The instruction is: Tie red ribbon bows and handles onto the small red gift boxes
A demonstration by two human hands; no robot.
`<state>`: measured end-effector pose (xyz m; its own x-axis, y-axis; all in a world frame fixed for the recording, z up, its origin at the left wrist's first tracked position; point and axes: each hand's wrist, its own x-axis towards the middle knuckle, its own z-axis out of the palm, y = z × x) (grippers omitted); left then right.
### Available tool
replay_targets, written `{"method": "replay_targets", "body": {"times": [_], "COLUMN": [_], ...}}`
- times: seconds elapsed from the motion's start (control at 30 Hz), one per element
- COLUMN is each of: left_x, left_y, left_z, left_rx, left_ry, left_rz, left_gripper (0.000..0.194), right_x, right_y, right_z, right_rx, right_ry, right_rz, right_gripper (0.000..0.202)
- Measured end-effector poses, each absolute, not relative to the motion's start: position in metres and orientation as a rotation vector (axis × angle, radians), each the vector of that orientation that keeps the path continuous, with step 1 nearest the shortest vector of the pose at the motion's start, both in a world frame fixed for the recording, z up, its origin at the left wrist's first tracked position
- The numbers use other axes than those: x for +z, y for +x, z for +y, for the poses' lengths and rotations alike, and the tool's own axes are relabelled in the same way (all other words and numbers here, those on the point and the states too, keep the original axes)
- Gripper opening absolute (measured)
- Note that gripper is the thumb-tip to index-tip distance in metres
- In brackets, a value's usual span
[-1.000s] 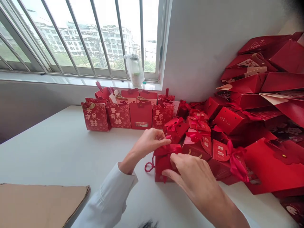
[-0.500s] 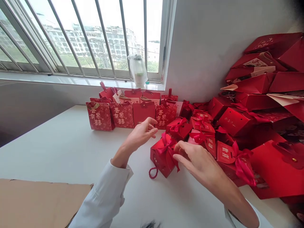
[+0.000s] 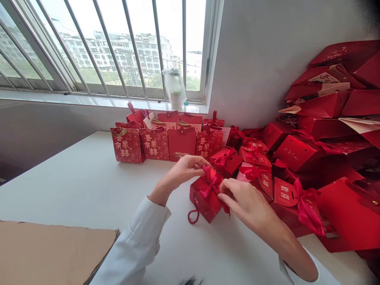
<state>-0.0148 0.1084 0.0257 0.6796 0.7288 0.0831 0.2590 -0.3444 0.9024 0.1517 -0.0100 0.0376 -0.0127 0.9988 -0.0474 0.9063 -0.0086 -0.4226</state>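
Observation:
A small red gift box [image 3: 204, 202] sits on the white table, with a red ribbon bow [image 3: 210, 184] on top and a dark red cord loop [image 3: 193, 217] at its lower left. My left hand [image 3: 188, 170] reaches to the upper left of the bow, fingers bent and their tips close together at the ribbon. On the bow's right side, my right hand [image 3: 242, 198] has thumb and fingers pinched at a ribbon loop. Several more red boxes with bows, among them one with gold lettering [image 3: 284, 192], crowd just beyond my right hand.
A row of upright red gift bags [image 3: 181, 144] stands at the back of the table [image 3: 74, 186]. Red boxes [image 3: 319, 101] are piled high at the right. Cardboard [image 3: 53, 253] lies at the lower left. A wrapped jar [image 3: 175, 89] stands on the windowsill.
My left hand has moved right, from beside the box to the bow. My right hand has closed in on the bow's right side. The view has shifted slightly.

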Motion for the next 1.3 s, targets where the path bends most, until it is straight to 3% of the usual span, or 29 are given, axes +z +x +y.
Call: {"method": "replay_targets", "body": {"times": [0.63, 0.97, 1.3], "left_x": [0.008, 0.007, 0.010], "left_y": [0.001, 0.002, 0.004], "left_z": [0.111, 0.111, 0.106], "left_rx": [0.817, 0.823, 0.795], "left_ry": [2.602, 2.415, 2.497], "left_rz": [0.979, 0.925, 0.942], "left_gripper": [0.020, 0.007, 0.014], "right_x": [0.036, 0.034, 0.035], "right_y": [0.156, 0.150, 0.155], "right_z": [-0.013, -0.012, -0.012], "right_rx": [0.596, 0.487, 0.572], "right_ry": [-1.851, -2.007, -1.925], "right_rz": [-1.978, -1.952, -1.940], "right_gripper": [0.022, 0.020, 0.021]}}
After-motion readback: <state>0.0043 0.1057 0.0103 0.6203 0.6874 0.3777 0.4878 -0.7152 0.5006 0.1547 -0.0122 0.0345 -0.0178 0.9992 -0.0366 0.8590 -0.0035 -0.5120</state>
